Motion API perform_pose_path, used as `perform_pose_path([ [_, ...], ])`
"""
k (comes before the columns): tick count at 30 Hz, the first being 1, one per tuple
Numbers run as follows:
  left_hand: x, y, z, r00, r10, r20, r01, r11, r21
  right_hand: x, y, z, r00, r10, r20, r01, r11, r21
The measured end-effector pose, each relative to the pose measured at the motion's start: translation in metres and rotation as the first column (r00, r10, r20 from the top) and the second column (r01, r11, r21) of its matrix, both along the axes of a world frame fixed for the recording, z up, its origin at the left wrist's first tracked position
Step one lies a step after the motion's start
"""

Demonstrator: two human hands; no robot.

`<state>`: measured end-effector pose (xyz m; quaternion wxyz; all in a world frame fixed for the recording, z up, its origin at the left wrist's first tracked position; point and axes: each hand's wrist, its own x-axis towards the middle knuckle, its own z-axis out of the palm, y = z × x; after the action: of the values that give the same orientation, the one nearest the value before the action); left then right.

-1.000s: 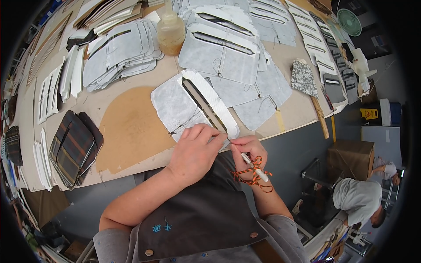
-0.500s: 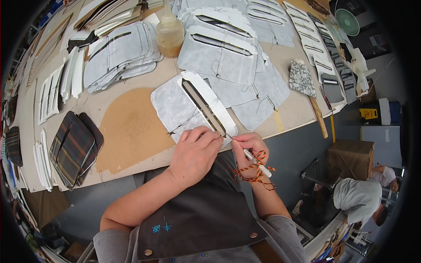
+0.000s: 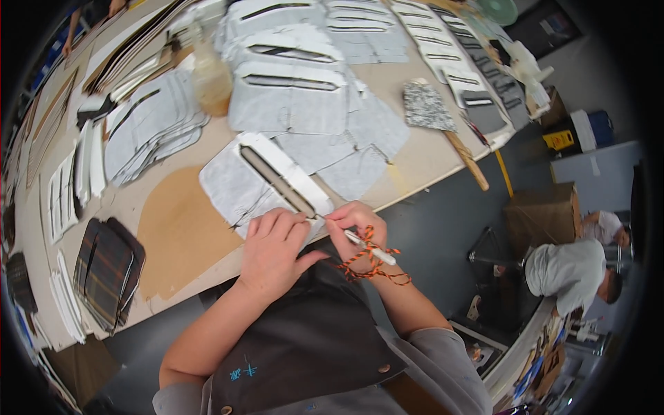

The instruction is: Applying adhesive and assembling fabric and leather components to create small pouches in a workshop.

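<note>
A pale grey-white panel [image 3: 220,185] lies at the table's near edge, with a long dark-edged slot framed by white strips. My left hand [image 3: 271,252] rests on its near end, fingers laid forward and thumb stretched out to the right. At the slot's near end, my right hand [image 3: 351,223] pinches a thin white-handled tool [image 3: 384,258] with an orange-and-black cord wound round it. Its tip seems to be at the slot's corner, though too fine to make out clearly. Loose dark threads trail from the panel beside my left fingers.
Overlapping slotted panels [image 3: 287,114] lie beyond, another stack [image 3: 155,128] to their left. A squeeze bottle of amber liquid [image 3: 211,86] stands between. Plaid pieces [image 3: 104,266] and a tan board [image 3: 183,225] are left; a speckled paddle [image 3: 427,105] with wooden handle lies right. A co-worker [image 3: 570,273] sits at right.
The view has tilted and shifted, so the table's things appear further left. My left thumb has spread away from the fingers. My right hand keeps the tool at the slot's near end.
</note>
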<state>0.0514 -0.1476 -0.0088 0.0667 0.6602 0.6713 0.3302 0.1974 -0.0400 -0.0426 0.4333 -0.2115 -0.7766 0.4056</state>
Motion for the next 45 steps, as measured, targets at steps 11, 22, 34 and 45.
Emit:
perform_pose_path([
  [11, -0.015, -0.004, 0.028, 0.896, -0.288, 0.337, 0.212, 0.946, 0.244, 0.050, 0.036, 0.008, 0.951, -0.261, -0.163, 0.112, 0.787, -0.607],
  [22, -0.056, -0.014, 0.052, 0.237, -0.021, 0.971, -0.428, 0.895, 0.124, 0.025, 0.018, 0.030, 0.862, 0.051, -0.504, -0.436, 0.582, -0.686],
  [34, -0.058, -0.008, 0.026, 0.992, 0.008, 0.123, -0.032, 0.981, 0.194, -0.007, 0.009, 0.023, 0.966, 0.038, 0.256, -0.130, 0.926, 0.353],
  [45, -0.024, -0.011, -0.006, 0.989, 0.079, 0.127, -0.096, 0.987, 0.132, 0.000, 0.011, 0.034, 0.959, 0.176, 0.224, -0.040, 0.860, -0.508],
])
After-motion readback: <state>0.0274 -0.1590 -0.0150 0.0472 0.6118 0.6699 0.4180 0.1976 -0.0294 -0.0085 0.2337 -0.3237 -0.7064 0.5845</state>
